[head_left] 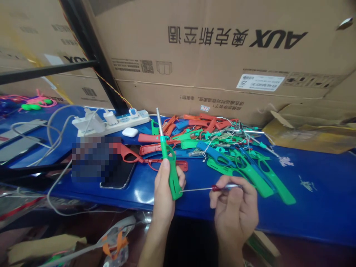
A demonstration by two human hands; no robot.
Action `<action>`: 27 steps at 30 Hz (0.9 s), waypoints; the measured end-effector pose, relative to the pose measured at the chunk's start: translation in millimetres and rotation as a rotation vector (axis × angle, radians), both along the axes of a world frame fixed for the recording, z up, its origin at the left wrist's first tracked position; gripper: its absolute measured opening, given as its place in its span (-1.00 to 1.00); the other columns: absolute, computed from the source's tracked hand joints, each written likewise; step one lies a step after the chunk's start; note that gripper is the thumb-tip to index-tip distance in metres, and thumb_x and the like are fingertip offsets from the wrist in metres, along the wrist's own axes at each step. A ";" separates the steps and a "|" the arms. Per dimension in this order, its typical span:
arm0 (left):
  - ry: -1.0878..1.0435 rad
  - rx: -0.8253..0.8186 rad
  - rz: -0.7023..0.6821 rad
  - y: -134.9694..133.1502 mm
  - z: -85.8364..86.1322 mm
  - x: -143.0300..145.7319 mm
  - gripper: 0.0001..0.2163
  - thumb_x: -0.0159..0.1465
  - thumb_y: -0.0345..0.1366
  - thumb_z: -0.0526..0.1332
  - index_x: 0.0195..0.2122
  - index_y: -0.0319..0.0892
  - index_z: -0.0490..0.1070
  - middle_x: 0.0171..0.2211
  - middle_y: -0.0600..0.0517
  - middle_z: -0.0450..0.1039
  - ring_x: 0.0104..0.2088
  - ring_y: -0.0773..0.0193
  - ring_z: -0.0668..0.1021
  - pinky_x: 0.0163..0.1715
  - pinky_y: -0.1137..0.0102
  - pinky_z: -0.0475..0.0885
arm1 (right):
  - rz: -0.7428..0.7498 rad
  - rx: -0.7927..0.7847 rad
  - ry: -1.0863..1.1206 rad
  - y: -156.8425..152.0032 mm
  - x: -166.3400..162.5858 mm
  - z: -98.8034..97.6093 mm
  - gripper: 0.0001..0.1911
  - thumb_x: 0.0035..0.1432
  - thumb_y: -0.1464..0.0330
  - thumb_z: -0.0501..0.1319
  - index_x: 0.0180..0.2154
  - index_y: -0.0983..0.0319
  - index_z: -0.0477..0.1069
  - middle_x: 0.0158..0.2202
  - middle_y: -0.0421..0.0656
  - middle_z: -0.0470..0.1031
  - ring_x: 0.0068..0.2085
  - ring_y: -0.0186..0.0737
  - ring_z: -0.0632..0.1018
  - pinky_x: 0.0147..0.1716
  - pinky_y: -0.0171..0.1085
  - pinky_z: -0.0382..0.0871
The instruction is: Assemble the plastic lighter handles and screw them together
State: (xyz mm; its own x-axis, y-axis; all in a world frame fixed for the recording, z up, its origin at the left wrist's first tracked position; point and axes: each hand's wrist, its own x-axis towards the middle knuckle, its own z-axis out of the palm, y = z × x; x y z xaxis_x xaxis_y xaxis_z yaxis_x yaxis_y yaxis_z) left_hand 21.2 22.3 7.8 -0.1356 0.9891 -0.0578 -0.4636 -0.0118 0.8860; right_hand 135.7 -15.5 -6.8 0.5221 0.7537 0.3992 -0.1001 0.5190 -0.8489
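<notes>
My left hand (164, 181) is closed around a green long-necked lighter (174, 178), its metal tube pointing up and away from me. In my right hand (235, 207) is a screwdriver (219, 187) with a dark red and clear handle. The thin shaft reaches left, and its tip meets the lower right edge of the lighter's handle. Whether the tip sits in a screw is too small to tell. Behind my hands lies a heap of lighter parts (200, 135): red, blue and green shells, metal tubes and thin wires.
A white power strip (119, 124) with plugged-in chargers stands at the back left, near a white earbud case (129, 132). A phone (119, 176) lies on the blue table (144, 193). Large cardboard boxes (205, 55) rise behind; a dark metal frame (91, 48) stands left.
</notes>
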 end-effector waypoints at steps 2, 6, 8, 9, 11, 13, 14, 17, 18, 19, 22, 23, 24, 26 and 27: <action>0.009 0.009 0.000 -0.5 -0.1 -0.3 -0.47 0.45 0.13 0.06 -0.54 -0.18 0.26 -0.65 0.11 0.21 -0.64 0.41 0.24 -0.64 0.47 0.09 | -0.001 0.006 0.003 0.0 0.1 -0.1 -0.87 0.48 0.34 0.10 -0.06 0.17 0.41 -0.29 -0.23 0.50 -0.61 -0.47 0.48 -0.63 -0.38 0.37; -0.005 0.018 0.000 -0.6 -0.2 -0.2 -0.47 0.45 0.12 0.07 -0.54 -0.18 0.27 -0.65 0.11 0.21 -0.63 0.41 0.23 -0.63 0.48 0.10 | 0.004 -0.014 -0.014 -0.8 1.5 -0.4 -0.86 0.49 0.32 0.08 -0.06 0.17 0.39 -0.30 -0.23 0.49 -0.61 -0.47 0.47 -0.63 -0.38 0.36; -0.022 0.014 0.001 -0.5 -0.1 -0.1 -0.48 0.43 0.13 0.09 -0.52 -0.18 0.29 -0.65 0.11 0.21 -0.63 0.41 0.22 -0.63 0.49 0.11 | 0.012 -0.028 -0.032 -1.9 2.0 -0.6 -0.86 0.49 0.31 0.07 -0.05 0.16 0.39 -0.30 -0.23 0.50 -0.61 -0.46 0.47 -0.62 -0.38 0.36; -0.030 0.012 0.004 -0.4 0.0 0.0 -0.48 0.43 0.13 0.10 -0.51 -0.18 0.30 -0.65 0.11 0.21 -0.63 0.41 0.22 -0.63 0.49 0.11 | 0.019 -0.032 -0.039 -2.4 2.0 -0.8 -0.85 0.49 0.32 0.07 -0.05 0.16 0.39 -0.30 -0.22 0.50 -0.60 -0.46 0.48 -0.62 -0.38 0.36; -0.032 0.014 0.007 -0.2 0.3 0.1 -0.50 0.43 0.12 0.09 -0.48 -0.18 0.31 -0.65 0.12 0.22 -0.63 0.41 0.22 -0.62 0.49 0.12 | 0.024 -0.034 -0.044 -3.4 2.0 -1.4 -0.84 0.49 0.32 0.07 -0.03 0.16 0.40 -0.29 -0.22 0.50 -0.60 -0.45 0.48 -0.62 -0.37 0.37; -0.018 0.020 0.011 -0.1 0.5 0.3 -0.51 0.44 0.11 0.08 -0.48 -0.18 0.31 -0.65 0.12 0.21 -0.63 0.40 0.23 -0.62 0.48 0.13 | 0.016 -0.028 -0.052 -3.8 2.0 -2.1 -0.83 0.48 0.32 0.09 -0.01 0.16 0.42 -0.29 -0.21 0.51 -0.58 -0.44 0.48 -0.60 -0.36 0.39; -0.008 0.022 0.015 0.0 0.5 0.4 -0.50 0.45 0.11 0.07 -0.49 -0.18 0.30 -0.65 0.12 0.21 -0.63 0.40 0.23 -0.62 0.48 0.12 | 0.011 -0.020 -0.061 -3.7 2.1 -2.4 -0.81 0.48 0.31 0.09 0.00 0.15 0.43 -0.29 -0.20 0.52 -0.55 -0.42 0.50 -0.59 -0.35 0.41; 0.033 0.011 0.031 0.1 -0.4 0.5 -0.47 0.44 0.12 0.07 -0.54 -0.17 0.27 -0.65 0.11 0.21 -0.63 0.40 0.23 -0.62 0.46 0.10 | 0.013 0.057 -0.103 -2.1 2.6 -3.1 -0.76 0.48 0.30 0.09 0.07 0.14 0.45 -0.27 -0.14 0.56 -0.46 -0.32 0.55 -0.59 -0.32 0.44; 0.050 0.006 0.034 0.1 -0.9 0.4 -0.46 0.44 0.14 0.06 -0.55 -0.17 0.26 -0.65 0.11 0.21 -0.63 0.40 0.23 -0.62 0.46 0.09 | 0.027 0.091 -0.117 -1.4 2.9 -3.3 -0.74 0.48 0.31 0.09 0.09 0.13 0.45 -0.26 -0.13 0.57 -0.44 -0.30 0.56 -0.59 -0.31 0.45; 0.067 0.001 0.034 0.1 -1.6 0.4 -0.44 0.44 0.15 0.05 -0.57 -0.17 0.26 -0.65 0.10 0.21 -0.63 0.40 0.24 -0.62 0.46 0.09 | 0.042 0.120 -0.127 -0.8 3.3 -3.7 -0.72 0.48 0.32 0.09 0.11 0.12 0.45 -0.24 -0.12 0.59 -0.44 -0.29 0.56 -0.59 -0.30 0.47; 0.098 -0.008 0.037 0.0 -3.5 0.2 -0.42 0.45 0.15 0.02 -0.59 -0.17 0.27 -0.65 0.09 0.20 -0.63 0.40 0.24 -0.62 0.45 0.10 | 0.034 0.127 -0.147 -0.1 4.5 -6.5 -0.70 0.45 0.38 0.12 0.14 0.08 0.45 -0.24 -0.14 0.61 -0.47 -0.31 0.55 -0.58 -0.28 0.50; 0.098 -0.010 0.040 0.0 -3.9 0.3 -0.42 0.45 0.15 0.02 -0.58 -0.17 0.27 -0.65 0.09 0.20 -0.63 0.40 0.24 -0.62 0.45 0.10 | 0.000 0.094 -0.160 -0.3 5.0 -8.1 -0.71 0.42 0.38 0.16 0.12 0.09 0.47 -0.25 -0.15 0.61 -0.48 -0.32 0.54 -0.58 -0.28 0.50; 0.097 -0.012 0.042 -0.1 -4.2 0.5 -0.43 0.45 0.15 0.03 -0.57 -0.17 0.26 -0.64 0.10 0.20 -0.62 0.40 0.24 -0.62 0.46 0.10 | -0.050 0.059 -0.180 -0.6 5.5 -9.8 -0.73 0.38 0.38 0.22 0.08 0.10 0.49 -0.27 -0.15 0.60 -0.47 -0.32 0.54 -0.58 -0.30 0.49; 0.097 -0.018 0.038 -0.3 -4.5 0.8 -0.45 0.44 0.15 0.03 -0.56 -0.17 0.25 -0.64 0.11 0.19 -0.62 0.40 0.24 -0.62 0.47 0.09 | -0.144 0.004 -0.233 -1.1 6.2 -12.4 -0.74 0.27 0.38 0.34 0.00 0.13 0.54 -0.32 -0.17 0.56 -0.45 -0.30 0.55 -0.58 -0.31 0.47; 0.099 -0.023 0.037 -0.5 -4.7 0.8 -0.45 0.44 0.15 0.03 -0.55 -0.17 0.25 -0.63 0.11 0.19 -0.62 0.40 0.24 -0.62 0.47 0.09 | -0.168 0.000 -0.254 -1.1 6.1 -12.8 -0.74 0.25 0.38 0.37 -0.01 0.14 0.56 -0.34 -0.17 0.55 -0.43 -0.28 0.55 -0.57 -0.31 0.47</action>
